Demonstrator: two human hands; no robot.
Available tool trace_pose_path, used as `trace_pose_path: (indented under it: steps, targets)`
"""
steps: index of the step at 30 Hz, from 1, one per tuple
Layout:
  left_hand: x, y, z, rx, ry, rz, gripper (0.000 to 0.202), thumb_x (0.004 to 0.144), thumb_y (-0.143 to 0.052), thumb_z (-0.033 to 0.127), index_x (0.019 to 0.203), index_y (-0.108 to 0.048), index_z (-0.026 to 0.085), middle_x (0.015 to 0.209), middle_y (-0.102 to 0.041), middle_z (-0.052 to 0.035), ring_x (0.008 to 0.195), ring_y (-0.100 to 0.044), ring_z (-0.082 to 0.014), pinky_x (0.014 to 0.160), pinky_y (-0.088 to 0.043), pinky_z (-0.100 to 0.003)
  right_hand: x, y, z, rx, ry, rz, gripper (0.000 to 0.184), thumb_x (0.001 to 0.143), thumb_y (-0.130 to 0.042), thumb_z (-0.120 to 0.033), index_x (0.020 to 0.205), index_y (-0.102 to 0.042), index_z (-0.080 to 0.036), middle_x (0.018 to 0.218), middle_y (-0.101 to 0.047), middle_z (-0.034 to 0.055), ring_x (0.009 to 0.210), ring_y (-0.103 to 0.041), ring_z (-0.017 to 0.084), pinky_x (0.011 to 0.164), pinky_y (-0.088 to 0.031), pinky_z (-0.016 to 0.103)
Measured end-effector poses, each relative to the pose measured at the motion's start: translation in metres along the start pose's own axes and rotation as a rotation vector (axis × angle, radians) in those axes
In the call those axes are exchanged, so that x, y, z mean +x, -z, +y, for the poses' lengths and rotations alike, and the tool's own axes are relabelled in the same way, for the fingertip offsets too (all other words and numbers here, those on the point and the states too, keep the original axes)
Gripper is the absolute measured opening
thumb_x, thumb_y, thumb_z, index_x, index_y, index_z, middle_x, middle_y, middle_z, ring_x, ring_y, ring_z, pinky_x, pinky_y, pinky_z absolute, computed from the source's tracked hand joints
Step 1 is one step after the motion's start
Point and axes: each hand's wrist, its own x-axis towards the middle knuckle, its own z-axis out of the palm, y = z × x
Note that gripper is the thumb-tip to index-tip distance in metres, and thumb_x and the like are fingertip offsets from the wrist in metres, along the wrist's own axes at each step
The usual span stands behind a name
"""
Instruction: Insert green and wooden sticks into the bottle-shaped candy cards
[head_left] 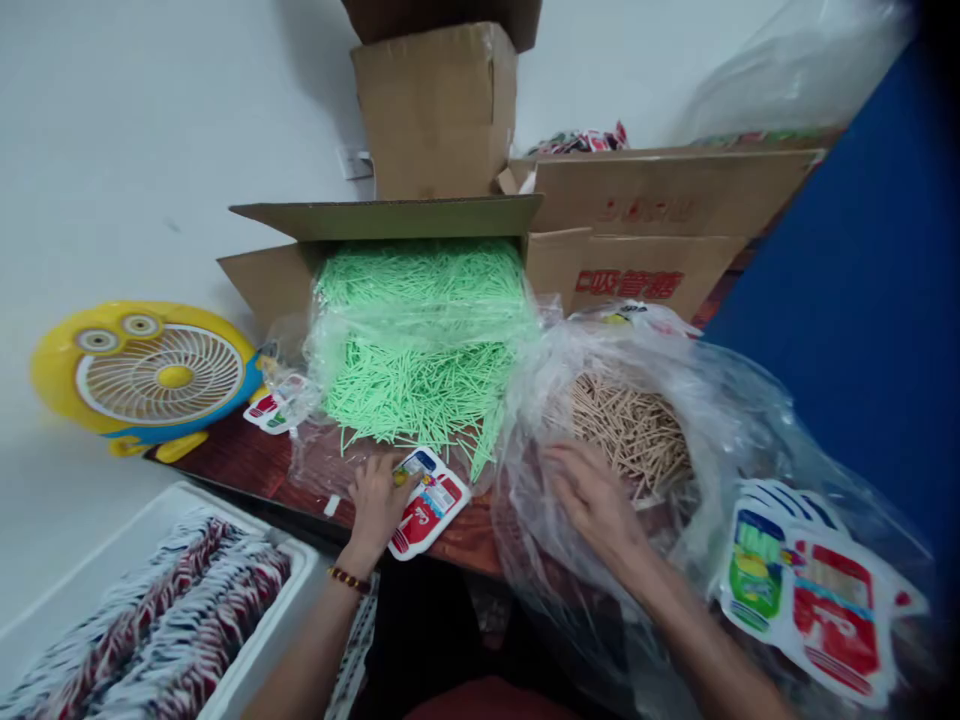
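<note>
My left hand (377, 500) rests on the dark red table edge and grips a small red, white and blue printed packet (429, 505) between thumb and fingers. Just beyond it lies a pile of green sticks (416, 350) spilling out of a clear bag in an open cardboard box (390, 218). My right hand (592, 495) reaches into a clear plastic bag (660, 350), fingers curled and close together over a heap of tan sticks (634, 430); what the fingers hold is hidden by the hand.
A white tray (281, 620) of stacked red and white packets sits at the lower left. A yellow and blue cartoon fan (146, 375) stands left. More cardboard boxes (645, 230) stand behind. Printed packets (817, 590) lie at the lower right beside a blue panel (862, 300).
</note>
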Motion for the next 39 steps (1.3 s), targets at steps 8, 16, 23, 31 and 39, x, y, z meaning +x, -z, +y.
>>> trace_pose_path:
  steps: [8, 16, 23, 31, 39]
  targets:
    - [0.015, -0.005, -0.011, -0.044, 0.002, -0.110, 0.023, 0.082, -0.060, 0.035, 0.099, -0.062, 0.019, 0.102, -0.061, -0.0091, 0.104, -0.055, -0.0303, 0.086, -0.041, -0.042, 0.136, -0.109, -0.013, -0.550, 0.250, -0.539, 0.021, 0.091, -0.044, -0.015, 0.093, -0.066, -0.015, 0.097, -0.066, 0.0105, 0.094, -0.058, 0.022, 0.091, -0.032, 0.039]
    - [0.031, 0.001, -0.023, -0.259, 0.072, -0.214, 0.015, 0.077, -0.061, 0.026, 0.087, -0.051, 0.021, 0.087, -0.065, -0.0034, 0.082, -0.063, -0.0222, 0.073, -0.044, -0.031, 0.149, -0.143, 0.010, -0.703, 0.244, -0.588, 0.030, 0.092, -0.038, -0.012, 0.097, -0.067, -0.009, 0.106, -0.061, 0.0197, 0.101, -0.051, 0.028, 0.092, -0.030, 0.044]
    - [0.039, 0.008, -0.023, -0.343, 0.145, -0.265, 0.016, 0.076, -0.060, 0.022, 0.090, -0.052, 0.020, 0.083, -0.067, -0.0027, 0.078, -0.064, -0.0203, 0.069, -0.043, -0.028, 0.148, -0.149, 0.017, -0.716, 0.308, -0.613, 0.030, 0.092, -0.036, -0.010, 0.100, -0.064, -0.008, 0.109, -0.057, 0.0184, 0.103, -0.047, 0.028, 0.090, -0.030, 0.042]
    - [0.038, 0.008, -0.029, -0.373, 0.056, -0.216, 0.007, 0.080, -0.055, 0.023, 0.086, -0.057, 0.021, 0.082, -0.067, -0.0019, 0.080, -0.062, -0.0209, 0.072, -0.043, -0.029, 0.139, -0.149, 0.031, -0.615, 0.271, -0.624, 0.028, 0.090, -0.036, -0.009, 0.098, -0.063, -0.009, 0.108, -0.058, 0.0182, 0.103, -0.046, 0.029, 0.091, -0.029, 0.044]
    - [0.043, 0.014, -0.037, -0.323, 0.035, -0.194, 0.016, 0.081, -0.054, 0.029, 0.068, -0.057, 0.020, 0.062, -0.059, 0.0019, 0.061, -0.056, -0.0164, 0.058, -0.035, -0.024, 0.148, -0.149, 0.043, -0.272, 0.089, -0.619, 0.020, 0.081, -0.045, -0.005, 0.084, -0.063, -0.014, 0.093, -0.066, 0.0128, 0.098, -0.054, 0.027, 0.092, -0.028, 0.043]
